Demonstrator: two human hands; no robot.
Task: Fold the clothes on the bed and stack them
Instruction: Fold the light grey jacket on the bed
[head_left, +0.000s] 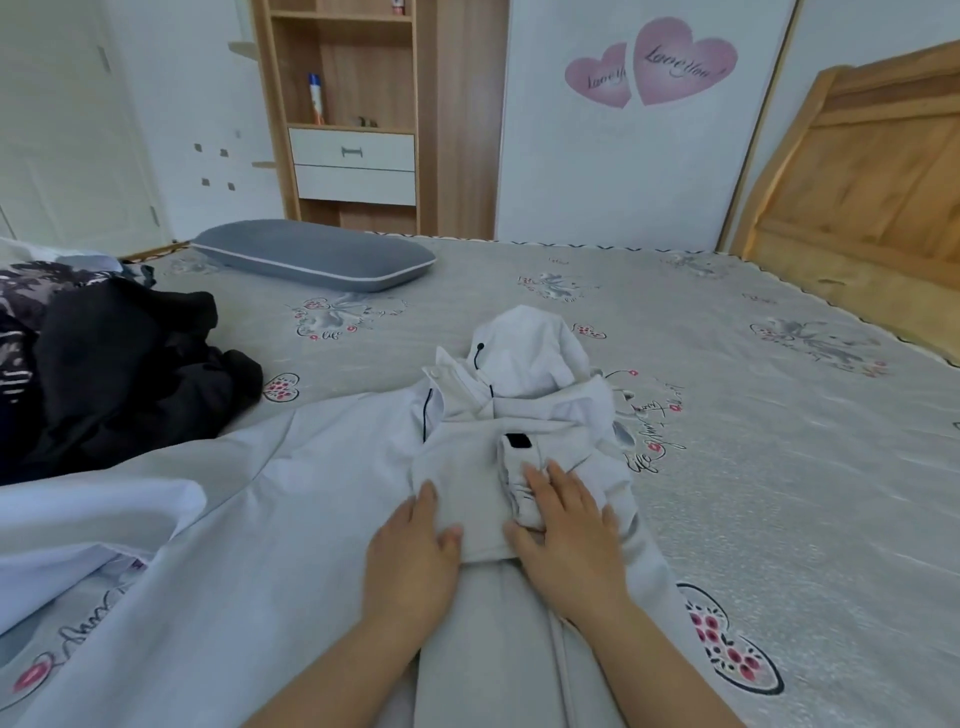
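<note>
Head view — a white hooded jacket (519, 415) lies on the bed (753, 467), near its middle, hood pointing away toward the far wall, sleeves folded in across the body. Left hand (415, 545) lies flat on the folded left part, fingers straight, pressing the cloth down, gripping nothing. Right hand (563, 530) also flat, fingers spread over the bunched sleeve cuff that carries a black tab; it presses and does not pinch. Both forearms reach in from the bottom edge.

Left of the jacket — a pale bedsheet (156, 571) spread loosely, touching the jacket's side. Farther left, a heap of dark clothes (124, 374), unfolded, well apart from the hands. A grey pillow (317, 254) rests at the far side of the bed. Wooden shelf unit (353, 114) stands behind; wooden headboard (872, 171) at right.
</note>
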